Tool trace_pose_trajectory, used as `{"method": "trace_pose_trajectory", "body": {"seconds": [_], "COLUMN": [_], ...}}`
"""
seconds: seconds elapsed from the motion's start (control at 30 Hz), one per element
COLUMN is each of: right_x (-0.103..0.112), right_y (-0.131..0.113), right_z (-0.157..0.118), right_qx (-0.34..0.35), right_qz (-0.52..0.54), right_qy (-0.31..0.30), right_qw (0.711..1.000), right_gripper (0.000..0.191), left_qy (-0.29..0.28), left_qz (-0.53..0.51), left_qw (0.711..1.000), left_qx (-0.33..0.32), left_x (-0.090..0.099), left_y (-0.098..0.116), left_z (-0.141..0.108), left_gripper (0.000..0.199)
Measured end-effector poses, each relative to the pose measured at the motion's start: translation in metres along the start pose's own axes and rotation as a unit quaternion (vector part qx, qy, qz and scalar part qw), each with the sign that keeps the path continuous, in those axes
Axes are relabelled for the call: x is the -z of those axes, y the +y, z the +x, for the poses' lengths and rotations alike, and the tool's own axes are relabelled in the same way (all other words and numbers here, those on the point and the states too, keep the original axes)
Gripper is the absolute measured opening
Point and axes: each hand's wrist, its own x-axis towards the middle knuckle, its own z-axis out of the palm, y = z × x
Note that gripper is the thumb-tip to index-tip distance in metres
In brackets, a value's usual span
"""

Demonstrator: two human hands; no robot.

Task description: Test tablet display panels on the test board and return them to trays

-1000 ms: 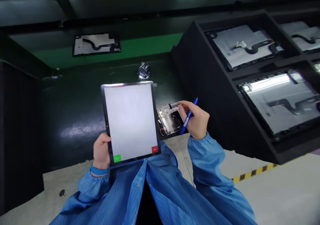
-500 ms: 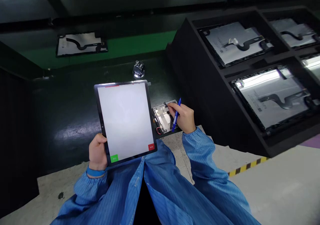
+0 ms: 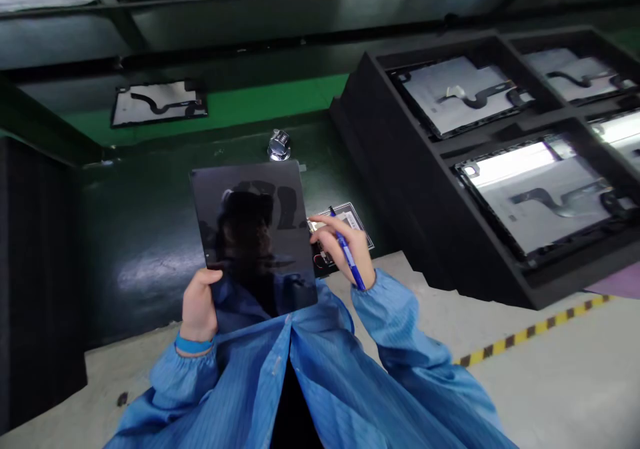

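Observation:
My left hand (image 3: 200,304) grips the lower left edge of a tablet screen (image 3: 257,236), thumb on its front. The tilted screen is dark and reflects a person's outline. My right hand (image 3: 347,244) has a blue pen (image 3: 349,256) tucked in it, with its thumb and index finger beside the screen's right edge; whether they touch it I cannot tell. Under that hand lies a small circuit-board assembly (image 3: 354,217) with a red wire, partly hidden by the hand and the screen.
A black foam tray (image 3: 400,162) with several screen panels in its compartments stands on the right. Another panel (image 3: 157,102) lies at the back left. A shiny metal knob-like piece (image 3: 279,146) stands on the dark green bench (image 3: 145,222). A black block (image 3: 40,282) borders the left.
The screen has gone from lit white, with green and red squares, to dark. My right hand has moved left from the circuit-board assembly to the screen's edge, still with the pen.

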Motion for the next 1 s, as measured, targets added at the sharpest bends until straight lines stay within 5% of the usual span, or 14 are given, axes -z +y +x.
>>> {"method": "trace_pose_trajectory", "body": {"seconds": [0.07,0.13,0.27,0.37,0.43,0.53,0.73,0.83,1.0], "right_x": [-0.008,-0.01,-0.004,-0.001,-0.002,-0.007,-0.014,-0.01,-0.002], "right_y": [-0.016,-0.026,-0.032,-0.032,-0.03,-0.022,0.003,0.004,-0.015], "right_z": [0.0,0.003,0.013,0.024,0.035,0.055,0.072,0.068,0.058], "right_qx": [0.005,0.058,0.284,0.394,0.403,0.334,0.067,-0.012,-0.035], "right_qz": [0.062,0.071,0.032,-0.047,-0.082,-0.075,0.057,0.198,0.325], "right_qy": [-0.042,-0.043,-0.038,0.024,0.073,0.074,-0.036,-0.055,-0.152], "right_qw": [0.997,0.995,0.958,0.918,0.909,0.937,0.995,0.979,0.933], "right_gripper": [0.035,0.031,0.013,0.021,0.043,0.072,0.044,0.032,0.032], "left_qy": [-0.024,-0.099,-0.245,-0.242,-0.223,-0.233,-0.276,-0.267,-0.206], "left_qz": [0.068,0.199,0.378,0.478,0.517,0.554,0.615,0.63,0.664], "left_qw": [0.997,0.961,0.791,0.644,0.556,0.489,0.474,0.481,0.506], "left_qx": [-0.04,-0.166,-0.413,-0.546,-0.611,-0.632,-0.567,-0.548,-0.511], "left_x": [0.008,0.016,0.027,0.033,0.038,0.044,0.052,0.059,0.067], "left_y": [0.002,0.009,0.038,0.056,0.061,0.06,0.055,0.049,0.053], "left_z": [-0.002,-0.003,0.001,0.011,0.021,0.039,0.074,0.084,0.088], "left_gripper": [0.019,0.021,0.03,0.044,0.061,0.071,0.072,0.071,0.064]}}
